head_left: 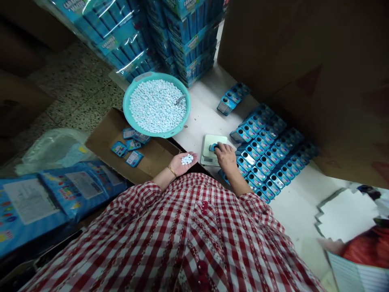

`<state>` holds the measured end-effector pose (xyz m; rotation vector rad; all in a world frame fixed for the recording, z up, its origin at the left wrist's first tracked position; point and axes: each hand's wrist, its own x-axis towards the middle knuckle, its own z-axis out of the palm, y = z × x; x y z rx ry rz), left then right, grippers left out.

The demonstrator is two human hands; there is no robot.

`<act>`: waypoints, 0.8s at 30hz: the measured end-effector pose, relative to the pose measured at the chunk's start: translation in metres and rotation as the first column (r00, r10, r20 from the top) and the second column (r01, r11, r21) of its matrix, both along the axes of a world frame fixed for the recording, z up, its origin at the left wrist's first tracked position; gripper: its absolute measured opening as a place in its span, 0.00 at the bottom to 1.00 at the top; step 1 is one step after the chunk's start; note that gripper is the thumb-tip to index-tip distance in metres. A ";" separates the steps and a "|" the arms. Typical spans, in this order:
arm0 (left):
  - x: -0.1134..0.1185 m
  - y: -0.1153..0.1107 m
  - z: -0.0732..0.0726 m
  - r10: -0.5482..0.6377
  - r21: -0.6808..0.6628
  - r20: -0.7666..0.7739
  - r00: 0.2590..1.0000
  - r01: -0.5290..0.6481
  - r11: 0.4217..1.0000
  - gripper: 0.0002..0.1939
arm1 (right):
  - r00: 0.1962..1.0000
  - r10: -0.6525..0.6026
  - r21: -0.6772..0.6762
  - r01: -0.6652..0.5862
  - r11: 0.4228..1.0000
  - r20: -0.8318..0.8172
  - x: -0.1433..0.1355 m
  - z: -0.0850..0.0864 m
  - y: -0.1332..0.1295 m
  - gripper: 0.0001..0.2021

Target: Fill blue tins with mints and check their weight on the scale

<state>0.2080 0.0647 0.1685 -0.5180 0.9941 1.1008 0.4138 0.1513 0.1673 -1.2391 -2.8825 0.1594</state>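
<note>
Nearest, just past the checked shirt (pixel 194 235), lies a small heap of pale pieces (pixel 187 159); they look light, hard and smooth, likely to roll if the palm tips, and best cupped from beneath; the left hand (pixel 178 165) has them so, palm up and spread open, the heap lying loose on it. To its right, on the scale (pixel 212 139), is a small blue pack (pixel 213 147); it looks light and fairly stiff, with slick sides that should suit a pinch across its width; the right hand (pixel 226 157) reaches over it, fingers bent and touching it, though whether they grip or merely rest I cannot tell. Beside the scale stand close rows of similar packs (pixel 259 168); on the left, a few loose packs (pixel 134 158) lie in an open cardboard box (pixel 103 132); beyond it a turquoise bowl (pixel 126 106) is full of similar pale pieces, a grey handle (pixel 180 99) poking out; farther off rise stacked blue cartons (pixel 191 44) and a tall brown carton (pixel 288 81).
</note>
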 end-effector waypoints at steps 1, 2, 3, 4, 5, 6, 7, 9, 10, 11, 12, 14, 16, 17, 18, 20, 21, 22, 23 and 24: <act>0.000 0.000 0.000 -0.003 0.004 0.000 1.000 0.003 1.000 0.10 | 0.997 -0.039 -0.004 0.039 0.999 -0.070 0.005 -0.002 -0.001 0.12; 0.000 0.000 0.000 -0.004 0.004 -0.001 1.000 0.004 1.000 0.10 | 0.984 -0.100 -0.006 0.100 0.995 -0.150 0.012 -0.003 -0.001 0.14; -0.001 0.000 -0.001 -0.001 0.003 -0.003 1.000 0.001 1.000 0.10 | 0.957 -0.177 -0.007 0.180 0.984 -0.230 0.022 -0.003 -0.002 0.15; -0.001 -0.001 -0.003 0.002 0.001 -0.006 1.000 -0.002 1.000 0.10 | 0.919 -0.256 -0.011 0.265 0.964 -0.301 0.033 -0.003 -0.002 0.16; -0.002 -0.001 -0.004 0.005 0.000 -0.007 1.000 -0.005 1.000 0.10 | 0.875 -0.327 -0.020 0.343 0.939 -0.358 0.044 -0.003 -0.003 0.16; -0.002 -0.001 -0.006 0.007 0.002 -0.008 1.000 -0.007 1.000 0.10 | 0.833 -0.382 -0.033 0.404 0.914 -0.400 0.054 -0.003 -0.003 0.16; -0.003 -0.001 -0.007 0.008 0.006 -0.009 1.000 -0.008 1.000 0.10 | 0.801 -0.420 -0.048 0.444 0.895 -0.427 0.062 -0.003 -0.004 0.16; -0.002 -0.001 -0.010 0.009 0.019 -0.009 1.000 -0.008 1.000 0.10 | 0.764 -0.455 -0.074 0.477 0.876 -0.458 0.073 -0.004 -0.006 0.15; -0.002 0.000 -0.011 0.009 0.023 -0.010 1.000 -0.008 1.000 0.10 | 0.756 -0.461 -0.083 0.481 0.873 -0.465 0.075 -0.004 -0.007 0.15; -0.002 0.001 -0.011 0.009 0.024 -0.012 1.000 -0.008 1.000 0.10 | 0.753 -0.462 -0.087 0.482 0.872 -0.469 0.076 -0.005 -0.008 0.14; -0.001 0.002 -0.011 0.008 0.023 -0.015 1.000 -0.007 1.000 0.10 | 0.753 -0.461 -0.089 0.479 0.873 -0.470 0.075 -0.006 -0.008 0.14; -0.001 0.005 -0.010 0.003 0.017 -0.024 1.000 -0.003 1.000 0.11 | 0.760 -0.451 -0.093 0.465 0.880 -0.469 0.072 -0.007 -0.008 0.14; 0.000 0.007 -0.008 -0.001 0.006 -0.035 0.999 0.001 1.000 0.12 | 0.771 -0.434 -0.096 0.444 0.891 -0.465 0.069 -0.007 -0.006 0.15; 0.000 0.007 -0.008 -0.002 0.003 -0.038 0.999 0.002 1.000 0.12 | 0.776 -0.424 -0.096 0.432 0.897 -0.466 0.067 -0.007 -0.006 0.15; 0.001 0.008 -0.007 -0.002 0.001 -0.039 0.999 0.002 1.000 0.13 | 0.782 -0.412 -0.093 0.420 0.903 -0.469 0.065 -0.005 -0.005 0.16; 0.002 0.008 -0.007 -0.006 0.003 -0.037 0.999 0.006 1.000 0.13 | 0.790 -0.378 -0.084 0.388 0.918 -0.483 0.058 -0.001 -0.005 0.16; 0.003 0.008 -0.007 -0.010 0.006 -0.034 0.999 0.010 1.000 0.13 | 0.795 -0.356 -0.086 0.362 0.928 -0.491 0.054 0.001 -0.006 0.15; 0.003 0.008 -0.008 -0.015 0.011 -0.030 0.999 0.015 1.000 0.13 | 0.803 -0.334 -0.091 0.335 0.938 -0.494 0.049 0.004 -0.007 0.15; 0.004 0.009 -0.008 -0.020 0.016 -0.026 0.999 0.020 1.000 0.12 | 0.811 -0.318 -0.100 0.310 0.945 -0.491 0.044 0.006 -0.007 0.15; 0.005 0.009 -0.008 -0.024 0.021 -0.023 0.999 0.024 0.999 0.12 | 0.818 -0.310 -0.113 0.293 0.949 -0.484 0.039 0.008 -0.008 0.15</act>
